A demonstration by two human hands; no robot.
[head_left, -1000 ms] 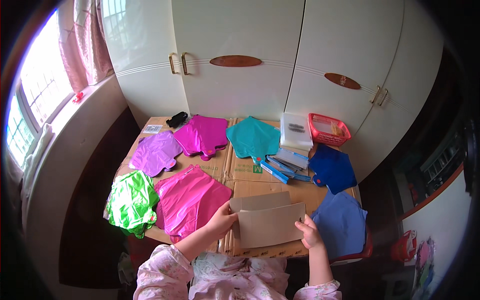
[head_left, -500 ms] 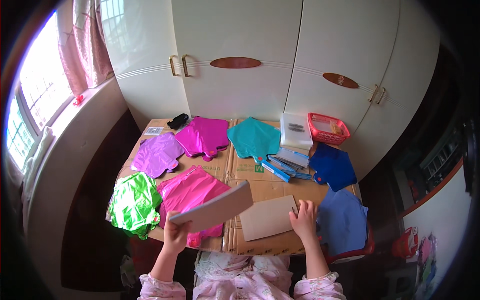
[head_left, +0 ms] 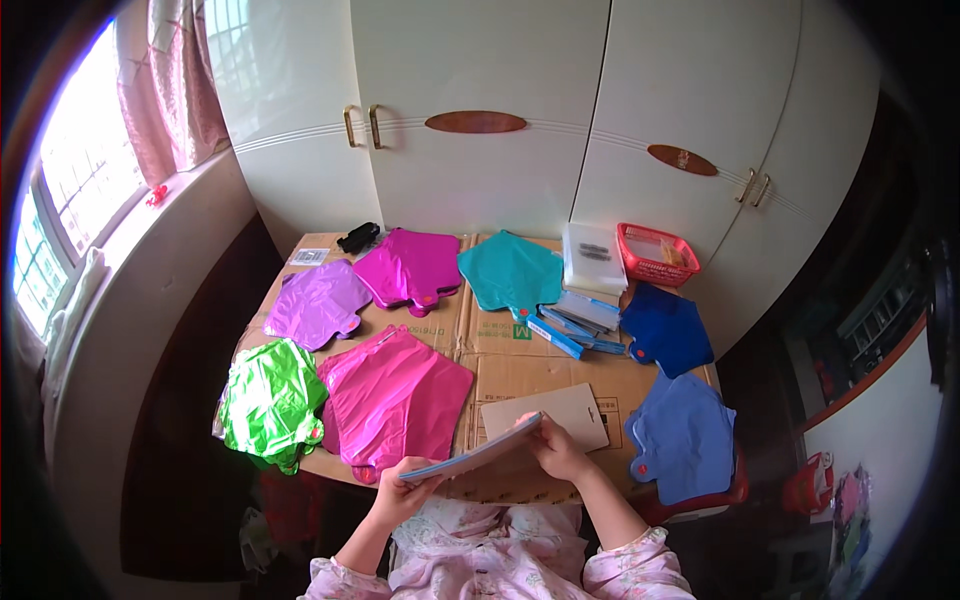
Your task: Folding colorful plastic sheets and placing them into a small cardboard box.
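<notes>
Since half a second ago you have brought the flat card sheet (head_left: 478, 458) down and toward you, and your right hand (head_left: 556, 452) has left the beige card (head_left: 548, 415) lying on the surface (head_left: 520, 375) to take the sheet's far end. Both hands now hold that sheet near edge-on, just on your side of the beige card: the left hand (head_left: 405, 487) has its fingers closed on the near end, the right hand's fingers are wrapped over the other end.

Judging by the layout, little is finished. Beyond the beige card the foil balloons lie flat and uninflated: the pink one (head_left: 400, 395) and green one (head_left: 270, 400) to its left, two blue ones (head_left: 682, 432) to its right. The red basket (head_left: 655, 255) sits far beyond it.
</notes>
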